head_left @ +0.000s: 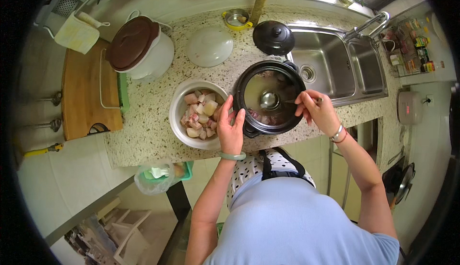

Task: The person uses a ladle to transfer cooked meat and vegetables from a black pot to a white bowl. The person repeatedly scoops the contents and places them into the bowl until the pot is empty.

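A black pot (238, 85) holds cloudy broth with pieces of meat at its edges. My right hand (317, 110), at the pot's right rim, is closed on the handle of a metal ladle (270, 100). The ladle's round bowl sits in the broth near the middle. To the left stands a white bowl (175, 127) of pale and pink meat chunks. My left hand (230, 130) is between bowl and pot, fingers apart and holding nothing. It overlaps the bowl's right rim; whether it touches either vessel I cannot tell.
A black lid (273, 37) lies behind the pot, beside the steel sink (322, 54). Further left are a whitish lid (209, 47), a small yellow-handled pan (236, 19) and a white container with a brown lid (132, 43). A wooden board (88, 92) leans at the far left.
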Motion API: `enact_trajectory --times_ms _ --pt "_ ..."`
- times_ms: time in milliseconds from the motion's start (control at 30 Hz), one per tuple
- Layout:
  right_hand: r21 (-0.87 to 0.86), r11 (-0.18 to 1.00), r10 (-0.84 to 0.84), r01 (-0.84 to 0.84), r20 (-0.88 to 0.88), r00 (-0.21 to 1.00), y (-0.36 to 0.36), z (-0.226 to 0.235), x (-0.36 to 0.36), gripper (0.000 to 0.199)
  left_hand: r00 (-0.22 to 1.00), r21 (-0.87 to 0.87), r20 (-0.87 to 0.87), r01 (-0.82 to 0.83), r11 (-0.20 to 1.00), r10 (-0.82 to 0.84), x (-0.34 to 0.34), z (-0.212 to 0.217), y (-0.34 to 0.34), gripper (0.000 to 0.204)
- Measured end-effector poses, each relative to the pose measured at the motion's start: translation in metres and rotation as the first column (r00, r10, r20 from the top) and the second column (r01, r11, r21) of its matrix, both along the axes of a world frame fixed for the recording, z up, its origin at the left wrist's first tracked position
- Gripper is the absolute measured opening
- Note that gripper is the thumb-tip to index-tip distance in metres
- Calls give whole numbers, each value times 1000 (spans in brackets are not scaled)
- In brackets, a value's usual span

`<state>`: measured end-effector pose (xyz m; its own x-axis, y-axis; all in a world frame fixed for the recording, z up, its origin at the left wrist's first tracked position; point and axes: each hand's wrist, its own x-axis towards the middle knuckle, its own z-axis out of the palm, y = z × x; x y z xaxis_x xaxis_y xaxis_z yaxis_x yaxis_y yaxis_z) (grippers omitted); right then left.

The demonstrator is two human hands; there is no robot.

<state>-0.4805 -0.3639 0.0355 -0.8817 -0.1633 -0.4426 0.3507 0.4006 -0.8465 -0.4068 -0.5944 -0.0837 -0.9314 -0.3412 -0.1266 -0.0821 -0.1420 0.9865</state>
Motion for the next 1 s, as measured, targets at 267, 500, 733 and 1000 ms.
enact_trajectory --times_ms 267,500,733,1000 --pt "215 976 -9 24 -71 997 -24 -9 -38 34 1000 -108 10 11 994 -10 -2 -3 7 52" --pt "203 973 -80 109 -143 986 -54 -34 -50 33 999 -297 -41 16 955 -29 -5 1 6 54" --pt "-76 937 -344 342 -17 939 -49 -56 -61 34 999 -343 -43 16 939 -33 -3 6 3 54" --pt "-32 956 -291 290 -193 937 -37 -37 -27 30 996 -328 -51 47 944 -67 -3 1 -1 54"
